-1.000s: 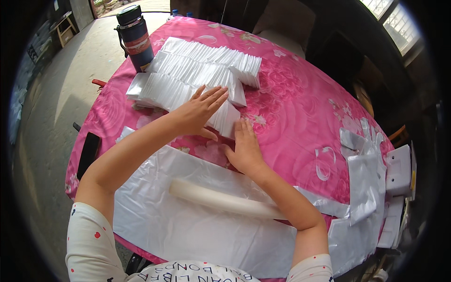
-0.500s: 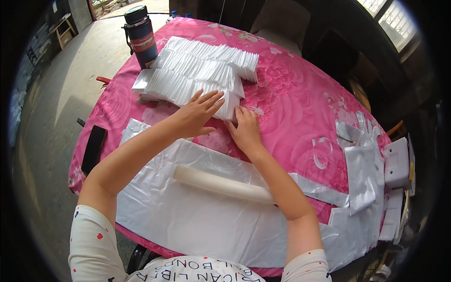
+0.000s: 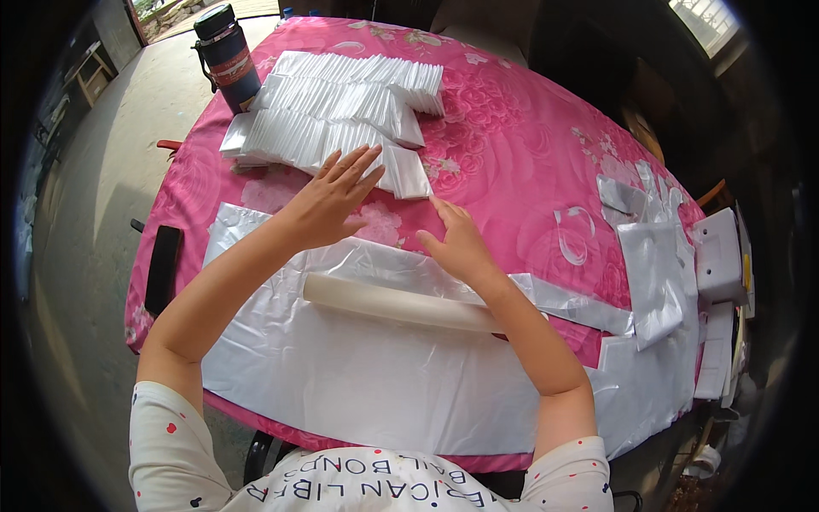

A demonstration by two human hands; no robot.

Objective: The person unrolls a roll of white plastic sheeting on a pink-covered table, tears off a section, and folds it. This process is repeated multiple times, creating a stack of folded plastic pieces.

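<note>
Several rows of folded white plastic packets (image 3: 333, 98) lean on each other at the far left of the table. My left hand (image 3: 328, 200) is open, its spread fingertips lying at the near edge of the front row. My right hand (image 3: 463, 245) is open too, with thumb and index finger apart; the index fingertip is at the corner of the last packet (image 3: 407, 175) in that row. Closer to me, a whitish roll (image 3: 397, 305) lies across a large translucent plastic sheet (image 3: 358, 388). My right forearm hides one end of the roll.
A dark flask (image 3: 229, 64) stands beyond the packets at the left. A black oblong object (image 3: 162, 270) lies at the table's left edge. On the right are loose plastic pieces (image 3: 650, 277) and a white box-like device (image 3: 718, 254). Pink floral cloth (image 3: 512, 171) covers the table.
My right hand has drawn back slightly from the end of the front row, with thumb and index finger parting. The left hand stays by the packets. The whole view has shifted somewhat.
</note>
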